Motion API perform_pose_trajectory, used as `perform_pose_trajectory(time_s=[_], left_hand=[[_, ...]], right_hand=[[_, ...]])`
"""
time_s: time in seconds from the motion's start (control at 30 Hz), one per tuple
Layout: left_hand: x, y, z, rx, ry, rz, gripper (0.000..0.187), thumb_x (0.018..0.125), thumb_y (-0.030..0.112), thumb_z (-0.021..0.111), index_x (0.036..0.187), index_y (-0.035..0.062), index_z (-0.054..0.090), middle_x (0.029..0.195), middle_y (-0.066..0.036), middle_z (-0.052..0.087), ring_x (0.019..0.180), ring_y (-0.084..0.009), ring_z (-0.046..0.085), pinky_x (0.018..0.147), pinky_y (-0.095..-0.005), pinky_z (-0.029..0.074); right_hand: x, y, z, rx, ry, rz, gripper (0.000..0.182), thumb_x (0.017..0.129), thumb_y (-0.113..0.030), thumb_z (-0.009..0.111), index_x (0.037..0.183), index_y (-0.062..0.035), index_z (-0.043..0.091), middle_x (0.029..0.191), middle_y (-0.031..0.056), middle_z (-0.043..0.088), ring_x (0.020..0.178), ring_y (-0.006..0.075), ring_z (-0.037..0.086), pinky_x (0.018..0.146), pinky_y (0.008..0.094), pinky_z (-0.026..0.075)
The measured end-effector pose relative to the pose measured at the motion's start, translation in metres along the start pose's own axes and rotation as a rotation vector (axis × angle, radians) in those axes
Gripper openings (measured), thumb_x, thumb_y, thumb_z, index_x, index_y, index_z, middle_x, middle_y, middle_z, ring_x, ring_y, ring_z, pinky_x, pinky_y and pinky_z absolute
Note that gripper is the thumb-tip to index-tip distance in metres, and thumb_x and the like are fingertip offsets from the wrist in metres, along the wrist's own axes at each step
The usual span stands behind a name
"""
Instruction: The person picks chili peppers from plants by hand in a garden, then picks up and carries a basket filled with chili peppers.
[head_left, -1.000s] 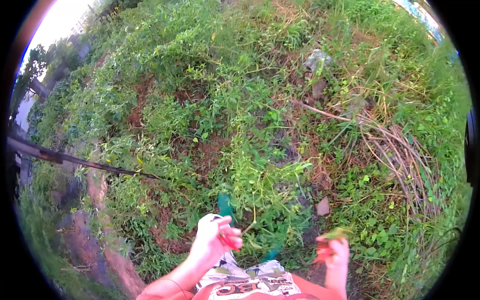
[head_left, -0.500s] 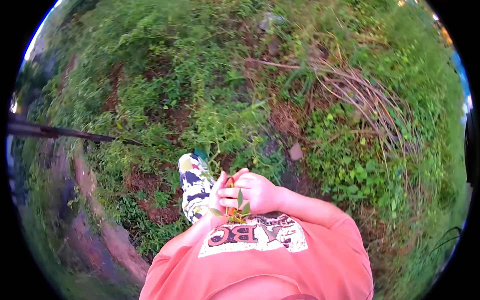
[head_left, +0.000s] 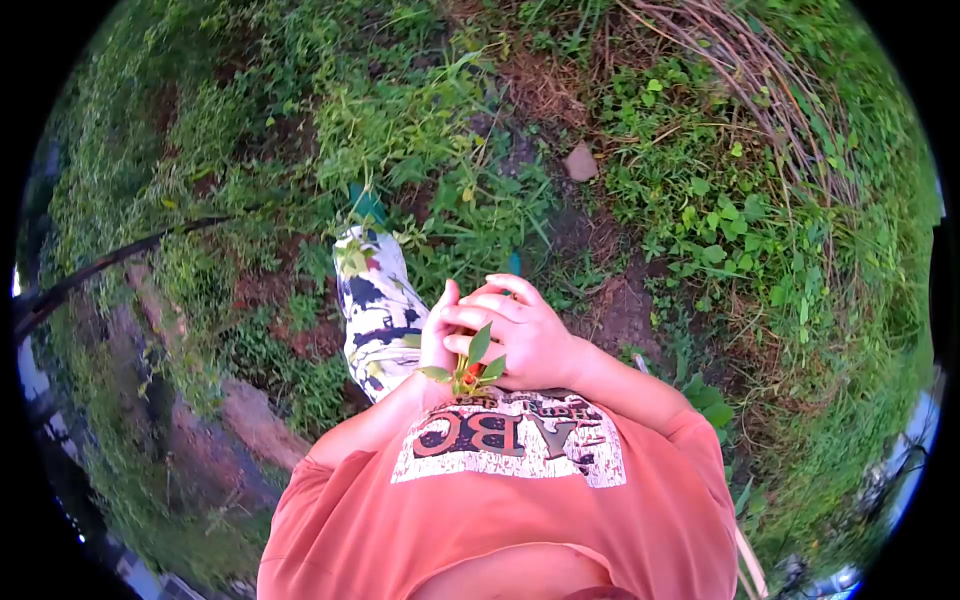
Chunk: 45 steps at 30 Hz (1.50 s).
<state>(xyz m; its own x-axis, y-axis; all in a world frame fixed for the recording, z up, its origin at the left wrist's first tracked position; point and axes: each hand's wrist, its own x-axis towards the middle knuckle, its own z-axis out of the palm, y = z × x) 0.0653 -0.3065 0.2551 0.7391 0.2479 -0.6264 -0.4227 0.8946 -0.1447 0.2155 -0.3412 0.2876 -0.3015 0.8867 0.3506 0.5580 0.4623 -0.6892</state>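
Against the printed patch of the orange shirt [head_left: 505, 450], both hands were pressed together over a small sprig [head_left: 466, 368], much as they had been half a second before, though the whole cluster sat a little lower and closer to the print than it had then, and the view had tipped further down so that more of the shirt filled the bottom. A second earlier the hands had been well apart above the shirt, each pinching its own bit of plant; they had since come together. The right hand [head_left: 530, 340] lay on top, its fingers curled loosely across the sprig and the other hand, closed around the stem. The left hand [head_left: 437, 335] stood upright just beside it, fingers straight and pressed to the right hand's fingertips; how much of the sprig it gripped could not be told. The sprig showed a few pointed green leaves fanning out just above the print, with a small red and yellow spot at their base. Left of the hands and above the shirt hung a patterned trouser leg [head_left: 375, 305], over weeds and bare red soil [head_left: 620, 310].
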Motion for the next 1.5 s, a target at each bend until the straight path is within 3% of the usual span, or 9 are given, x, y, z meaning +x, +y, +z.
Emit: perform_pose_trajectory(time_s=[0.03,0.2,0.5,0.6,0.73,0.83,0.9,1.2,1.5], left_hand=[[-0.003,-0.001,-0.003,-0.012,-0.098,0.011,0.054,0.091,0.050,0.037,0.117,0.0052,0.053,0.104,-0.008,0.059,0.092,-0.0197,0.059,0.078,-0.0302,0.051],[-0.016,-0.013,-0.005,-0.042,0.029,0.034,0.051,0.093,0.046,0.032,0.118,0.0051,0.051,0.108,-0.010,0.058,0.095,-0.0214,0.059,0.082,-0.0335,0.049],[-0.053,-0.010,-0.058,-0.032,0.070,0.318,0.041,0.090,0.032,0.040,0.115,0.0023,0.052,0.111,-0.012,0.057,0.101,-0.0214,0.056,0.089,-0.0323,0.046],[-0.072,-0.005,-0.086,-0.203,0.106,0.198,0.033,0.087,0.032,0.048,0.104,0.0050,0.057,0.100,-0.012,0.061,0.089,-0.0216,0.061,0.080,-0.0348,0.051],[-0.101,-0.005,-0.073,-0.285,-0.038,0.179,0.040,0.087,0.036,0.048,0.117,0.0100,0.051,0.113,-0.013,0.056,0.100,-0.0264,0.057,0.088,-0.0421,0.047],[-0.110,-0.016,-0.085,-0.103,-0.159,0.051,0.048,0.086,0.042,0.049,0.123,0.0133,0.045,0.114,-0.013,0.054,0.099,-0.0269,0.056,0.083,-0.0425,0.048],[-0.112,-0.011,-0.088,-0.046,-0.260,0.017,0.042,0.087,0.039,0.048,0.120,0.0116,0.047,0.108,-0.013,0.055,0.090,-0.0265,0.058,0.079,-0.0416,0.049],[-0.119,-0.001,-0.036,0.242,-0.433,0.068,0.036,0.088,0.026,0.052,0.119,0.0091,0.044,0.110,-0.016,0.054,0.096,-0.0281,0.059,0.080,-0.0425,0.049],[-0.011,-0.015,0.027,0.417,-0.426,-0.043,0.035,0.085,0.026,0.054,0.115,0.0086,0.048,0.102,-0.019,0.052,0.094,-0.0328,0.055,0.082,-0.0489,0.046]], right_hand=[[-0.001,-0.001,0.000,0.014,-0.029,0.017,0.036,0.067,-0.030,0.066,0.100,-0.0155,0.061,0.109,0.0028,0.055,0.099,0.0185,0.055,0.094,0.0462,0.035],[-0.005,-0.011,0.008,0.047,-0.250,0.014,0.053,0.069,-0.038,0.066,0.114,-0.0131,0.054,0.117,0.0065,0.050,0.112,0.0227,0.047,0.102,0.0505,0.024],[0.019,-0.034,0.029,0.015,-0.560,-0.046,0.063,0.067,-0.035,0.068,0.119,-0.0060,0.049,0.134,0.0128,0.038,0.127,0.0278,0.033,0.103,0.0531,0.022],[0.033,-0.048,0.035,0.011,-0.655,-0.036,0.064,0.067,-0.033,0.068,0.120,-0.0034,0.047,0.134,0.0153,0.036,0.126,0.0292,0.034,0.103,0.0499,0.024],[0.056,-0.065,0.030,0.124,-0.783,-0.031,0.069,0.068,-0.030,0.069,0.126,-0.0040,0.042,0.134,0.0169,0.036,0.123,0.0328,0.036,0.101,0.0467,0.029],[0.056,-0.070,0.029,0.264,-0.808,0.002,0.065,0.070,-0.025,0.070,0.126,-0.0058,0.044,0.131,0.0176,0.039,0.119,0.0332,0.041,0.098,0.0415,0.034],[0.048,-0.073,0.025,0.311,-0.748,0.074,0.062,0.070,-0.022,0.070,0.126,-0.0068,0.046,0.130,0.0173,0.042,0.117,0.0321,0.044,0.096,0.0395,0.038],[-0.021,-0.091,-0.021,0.464,-0.188,0.524,0.043,0.074,-0.006,0.062,0.116,0.0022,0.053,0.113,0.0149,0.055,0.100,0.0229,0.056,0.087,0.0325,0.043],[-0.118,-0.033,-0.102,0.526,0.286,0.831,0.038,0.080,0.002,0.055,0.118,0.0005,0.052,0.107,0.0130,0.060,0.096,0.0186,0.058,0.083,0.0293,0.045]])
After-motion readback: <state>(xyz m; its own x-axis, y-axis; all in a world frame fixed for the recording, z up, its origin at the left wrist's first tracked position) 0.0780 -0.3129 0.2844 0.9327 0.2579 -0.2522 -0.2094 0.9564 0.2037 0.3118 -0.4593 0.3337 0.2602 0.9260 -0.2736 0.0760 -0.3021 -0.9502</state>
